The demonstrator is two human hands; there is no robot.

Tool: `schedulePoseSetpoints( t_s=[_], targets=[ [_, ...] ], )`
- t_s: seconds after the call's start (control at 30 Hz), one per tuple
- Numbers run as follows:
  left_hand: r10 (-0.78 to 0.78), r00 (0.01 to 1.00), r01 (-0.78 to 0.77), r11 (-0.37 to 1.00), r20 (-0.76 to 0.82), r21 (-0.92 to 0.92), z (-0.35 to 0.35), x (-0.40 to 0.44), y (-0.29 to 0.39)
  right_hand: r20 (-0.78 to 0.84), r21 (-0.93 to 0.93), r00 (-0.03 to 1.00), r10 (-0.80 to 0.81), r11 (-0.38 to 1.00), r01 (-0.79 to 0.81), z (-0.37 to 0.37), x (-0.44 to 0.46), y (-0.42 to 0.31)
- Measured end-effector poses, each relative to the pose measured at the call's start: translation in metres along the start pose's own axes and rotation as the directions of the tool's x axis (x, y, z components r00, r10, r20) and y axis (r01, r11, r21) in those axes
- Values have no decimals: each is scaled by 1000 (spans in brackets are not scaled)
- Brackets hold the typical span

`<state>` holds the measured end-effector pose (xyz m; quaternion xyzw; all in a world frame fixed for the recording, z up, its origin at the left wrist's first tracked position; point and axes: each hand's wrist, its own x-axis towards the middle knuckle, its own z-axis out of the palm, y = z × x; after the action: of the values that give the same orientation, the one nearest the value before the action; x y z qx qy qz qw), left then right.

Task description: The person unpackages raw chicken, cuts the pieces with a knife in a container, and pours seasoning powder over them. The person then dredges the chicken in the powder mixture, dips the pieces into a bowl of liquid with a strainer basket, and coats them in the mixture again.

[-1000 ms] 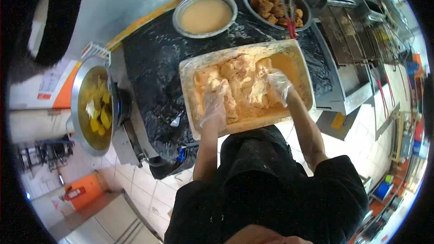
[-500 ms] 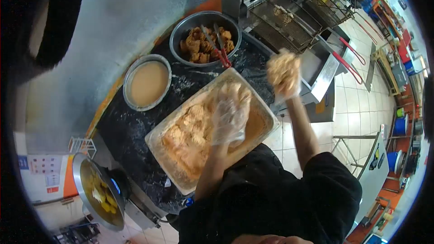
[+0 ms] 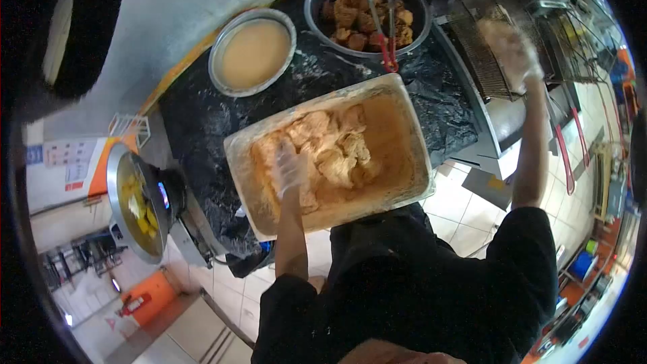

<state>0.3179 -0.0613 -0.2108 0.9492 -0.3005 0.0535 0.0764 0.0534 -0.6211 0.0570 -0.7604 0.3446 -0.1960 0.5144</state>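
Observation:
A pale rectangular tub (image 3: pixel 412 118) holds loose flour and several breaded chicken pieces (image 3: pixel 337 158). My left hand (image 3: pixel 290 170), in a clear plastic glove, reaches down among the chicken at the tub's left side; motion smears its fingers. Out to the right, my gloved right hand (image 3: pixel 529 67) is over a wire fryer basket (image 3: pixel 475 37). A blurred, pale, flour-coated mass of chicken (image 3: pixel 499 40) is at its fingers. Whether that chicken touches the mesh is hard to make out.
Behind the tub stand a bowl of tan batter (image 3: pixel 253 54) and a metal bowl (image 3: pixel 313 17) of browned fried chicken with red-handled tongs (image 3: pixel 387 54) in it. At left, a wok (image 3: pixel 121 195) with yellow pieces sits by a blue flame. Red basket handles (image 3: pixel 565 162) jut out at right.
My right hand has moved from beside the tub out over the fryer basket with the breaded chicken. My left hand has shifted leftward within the tub. The whole view has turned.

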Motion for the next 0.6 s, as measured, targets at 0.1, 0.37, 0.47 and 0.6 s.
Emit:
schedulePoseSetpoints(
  t_s=[0.1, 0.37, 0.47, 0.6],
  targets=[
    [-265, 860, 321, 945, 436, -58, -68, 41, 46, 306, 75, 952, 10, 997, -34, 131, -24, 152],
    [-224, 702, 712, 207, 676, -671, -93, 28, 37, 335, -764, 920, 206, 631, 137, 409, -102, 39],
    [-81, 875, 422, 610, 477, -671, -105, 3, 25, 100, -290, 988, 115, 954, -81, 411, -102, 100],
    [137, 920, 23, 916, 367, -400, -45, -39, -37, 268, 753, 926, 267, 541, -374, 359, -133, 56]
  ],
)
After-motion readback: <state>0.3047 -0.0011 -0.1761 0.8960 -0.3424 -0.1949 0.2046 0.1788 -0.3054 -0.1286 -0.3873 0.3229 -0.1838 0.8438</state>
